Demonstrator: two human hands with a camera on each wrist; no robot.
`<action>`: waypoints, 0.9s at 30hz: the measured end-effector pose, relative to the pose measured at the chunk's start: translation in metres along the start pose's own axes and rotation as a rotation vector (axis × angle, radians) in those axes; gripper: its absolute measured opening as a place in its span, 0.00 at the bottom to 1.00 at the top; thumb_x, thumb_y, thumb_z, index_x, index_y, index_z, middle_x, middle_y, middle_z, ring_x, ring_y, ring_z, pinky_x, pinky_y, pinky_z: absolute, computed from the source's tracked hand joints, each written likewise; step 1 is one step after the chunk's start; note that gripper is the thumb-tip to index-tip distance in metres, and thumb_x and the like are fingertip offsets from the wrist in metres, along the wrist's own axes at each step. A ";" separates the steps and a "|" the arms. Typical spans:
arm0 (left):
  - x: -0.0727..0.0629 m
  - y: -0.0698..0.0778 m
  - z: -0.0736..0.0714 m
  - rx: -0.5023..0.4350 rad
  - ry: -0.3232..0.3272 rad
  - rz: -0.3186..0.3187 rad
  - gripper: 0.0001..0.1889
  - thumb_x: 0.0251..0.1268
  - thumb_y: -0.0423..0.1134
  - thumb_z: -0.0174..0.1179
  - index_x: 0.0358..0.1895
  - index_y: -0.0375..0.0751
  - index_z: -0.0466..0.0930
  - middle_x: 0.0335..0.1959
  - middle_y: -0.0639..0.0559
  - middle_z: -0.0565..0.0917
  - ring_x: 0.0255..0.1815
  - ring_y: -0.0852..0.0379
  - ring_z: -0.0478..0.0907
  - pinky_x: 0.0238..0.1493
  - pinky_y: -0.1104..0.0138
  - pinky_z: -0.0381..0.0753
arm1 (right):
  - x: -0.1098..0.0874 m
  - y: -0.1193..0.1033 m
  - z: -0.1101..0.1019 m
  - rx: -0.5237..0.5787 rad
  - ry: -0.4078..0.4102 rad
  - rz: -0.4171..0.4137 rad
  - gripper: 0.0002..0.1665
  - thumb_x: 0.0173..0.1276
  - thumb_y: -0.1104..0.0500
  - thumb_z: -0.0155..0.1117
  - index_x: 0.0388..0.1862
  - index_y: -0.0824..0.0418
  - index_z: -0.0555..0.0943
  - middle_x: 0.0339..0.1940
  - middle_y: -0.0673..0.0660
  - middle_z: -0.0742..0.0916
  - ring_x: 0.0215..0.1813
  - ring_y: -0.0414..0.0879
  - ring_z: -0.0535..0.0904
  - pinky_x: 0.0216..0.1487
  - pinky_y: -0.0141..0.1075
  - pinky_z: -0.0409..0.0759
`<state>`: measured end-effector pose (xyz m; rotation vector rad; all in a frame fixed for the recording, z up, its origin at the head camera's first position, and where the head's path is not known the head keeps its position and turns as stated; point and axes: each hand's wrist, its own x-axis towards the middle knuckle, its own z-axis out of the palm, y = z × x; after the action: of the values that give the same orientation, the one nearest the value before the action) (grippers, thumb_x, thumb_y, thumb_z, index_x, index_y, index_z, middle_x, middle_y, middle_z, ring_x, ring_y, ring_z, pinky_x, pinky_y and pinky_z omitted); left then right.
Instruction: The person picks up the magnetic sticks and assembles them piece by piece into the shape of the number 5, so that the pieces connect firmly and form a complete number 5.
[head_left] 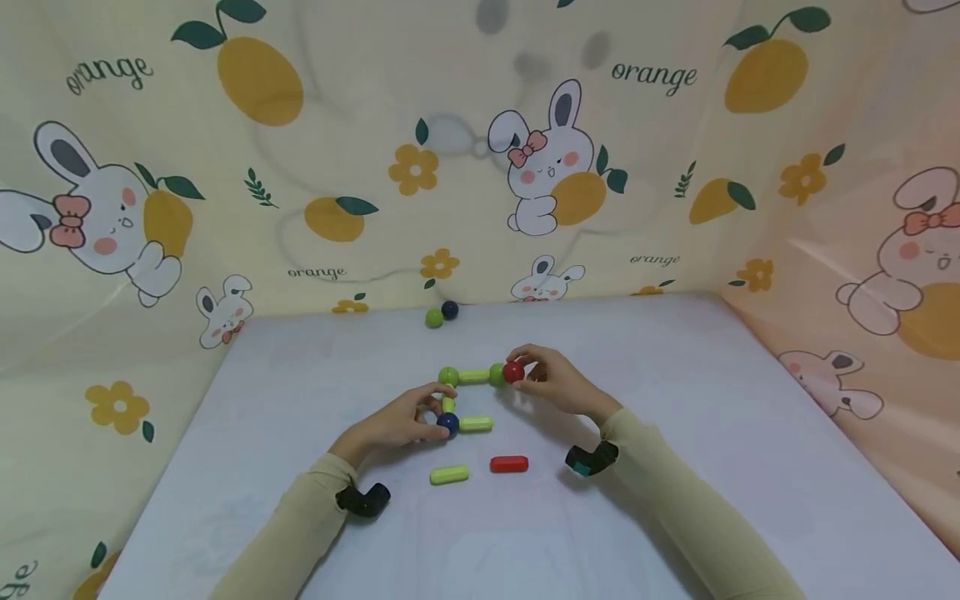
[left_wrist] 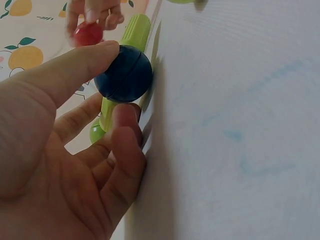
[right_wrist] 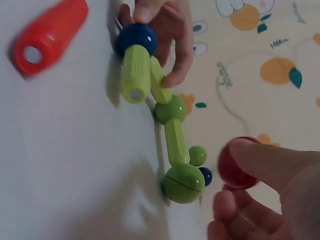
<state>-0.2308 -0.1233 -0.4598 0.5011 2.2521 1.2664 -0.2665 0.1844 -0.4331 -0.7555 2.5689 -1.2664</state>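
My left hand (head_left: 397,419) grips the blue ball (left_wrist: 124,74) at a corner of a joined chain, its thumb on the ball and a finger along the light green rod (right_wrist: 159,82) behind. From that ball another light green rod (head_left: 476,424) points right. Farther back, a green ball (head_left: 448,377) joins a rod (head_left: 474,377) that ends at a second green ball (right_wrist: 183,183). My right hand (head_left: 557,382) pinches a red ball (right_wrist: 236,164) between thumb and fingers. In the right wrist view the red ball is apart from that end ball.
Nearer on the white table (head_left: 510,542) lie a loose light green rod (head_left: 449,475) and a red rod (head_left: 509,464). A green ball (head_left: 434,318) and a dark blue ball (head_left: 450,310) sit at the back edge, before the printed cloth (head_left: 465,225).
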 end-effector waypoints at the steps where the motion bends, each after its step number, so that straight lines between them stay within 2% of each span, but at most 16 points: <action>1: 0.000 0.001 0.000 0.001 0.000 -0.003 0.30 0.66 0.36 0.68 0.70 0.49 0.68 0.50 0.45 0.77 0.23 0.58 0.70 0.26 0.69 0.73 | -0.003 0.000 0.000 0.006 -0.022 -0.004 0.22 0.69 0.64 0.68 0.61 0.62 0.76 0.53 0.65 0.85 0.37 0.45 0.80 0.42 0.32 0.79; 8: 0.002 0.001 0.000 0.008 0.000 0.004 0.30 0.66 0.37 0.68 0.69 0.49 0.68 0.50 0.45 0.77 0.24 0.58 0.70 0.26 0.69 0.73 | -0.014 -0.001 0.007 0.003 -0.211 0.033 0.21 0.67 0.62 0.70 0.57 0.57 0.76 0.53 0.61 0.85 0.41 0.46 0.81 0.45 0.34 0.82; 12: 0.002 0.000 0.000 0.010 -0.002 0.003 0.30 0.66 0.37 0.68 0.69 0.48 0.68 0.50 0.45 0.77 0.23 0.58 0.70 0.26 0.69 0.73 | -0.014 0.002 0.016 -0.026 -0.278 0.068 0.19 0.68 0.61 0.70 0.55 0.55 0.76 0.53 0.58 0.85 0.44 0.45 0.81 0.49 0.36 0.83; 21: 0.002 -0.002 0.002 0.008 -0.007 0.008 0.30 0.66 0.37 0.68 0.69 0.48 0.68 0.50 0.44 0.77 0.24 0.58 0.70 0.26 0.69 0.73 | -0.017 0.003 0.021 -0.039 -0.277 0.096 0.18 0.68 0.62 0.69 0.55 0.55 0.77 0.53 0.59 0.85 0.47 0.47 0.81 0.54 0.41 0.84; 27: 0.003 -0.001 0.001 0.003 -0.010 0.014 0.30 0.66 0.37 0.68 0.69 0.48 0.68 0.50 0.44 0.77 0.24 0.58 0.71 0.26 0.69 0.73 | -0.018 0.003 0.022 -0.070 -0.284 0.073 0.18 0.69 0.60 0.70 0.57 0.53 0.80 0.54 0.56 0.85 0.47 0.45 0.80 0.53 0.38 0.83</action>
<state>-0.2322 -0.1217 -0.4623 0.5238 2.2462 1.2649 -0.2445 0.1800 -0.4499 -0.7839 2.3967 -0.9735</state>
